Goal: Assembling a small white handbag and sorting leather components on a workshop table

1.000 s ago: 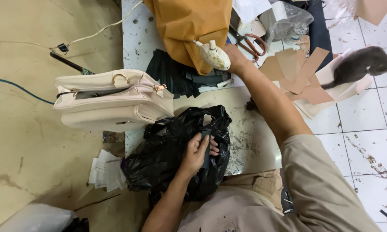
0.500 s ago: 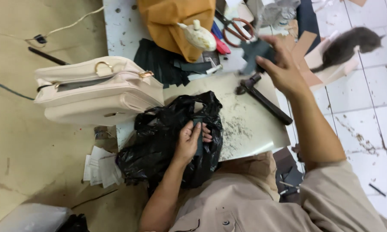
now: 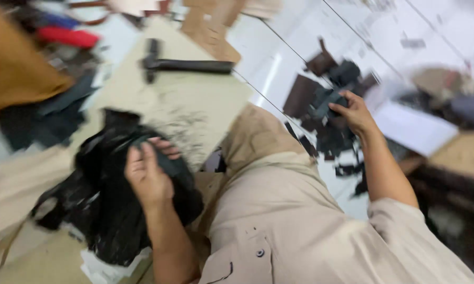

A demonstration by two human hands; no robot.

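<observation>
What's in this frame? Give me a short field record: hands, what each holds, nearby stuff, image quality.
left hand: gripping the black plastic bag, fingers closed on its top
right hand: reaching out to the side, closed on dark scraps from a pile on the white tile floor
board: pale, scuffed, lies beside the bag
hammer: lies flat on the board, untouched
clothing: beige shirt
image quality: heavy motion blur, fine detail unreadable
</observation>
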